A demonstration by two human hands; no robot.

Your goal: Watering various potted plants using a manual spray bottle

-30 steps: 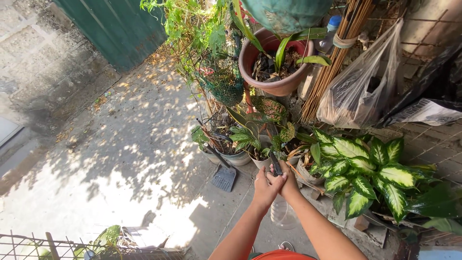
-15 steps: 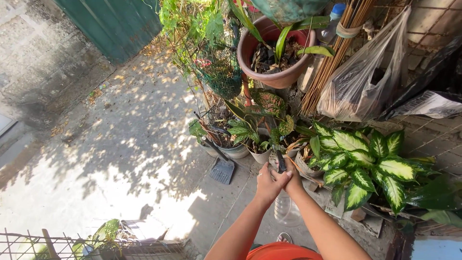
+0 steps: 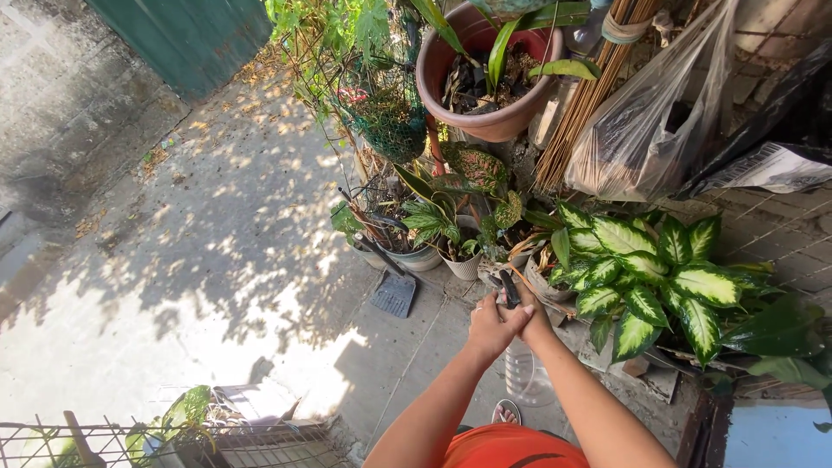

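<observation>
left hand [image 3: 490,329] and right hand [image 3: 530,319] clasped together around a dark pruner [image 3: 508,289] | tool's long axis points up, away from the wrists, tip toward small white pot [image 3: 463,265] | both hands equally near

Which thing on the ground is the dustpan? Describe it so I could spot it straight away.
Start at the big brown pot raised at the top of the plant cluster, then drop to the small white pots on the concrete below it. The dustpan lies just left of them, left of the clasped hands: the only flat, dark grey, ribbed scoop there, its long dark handle slanting up into the plants.
</observation>
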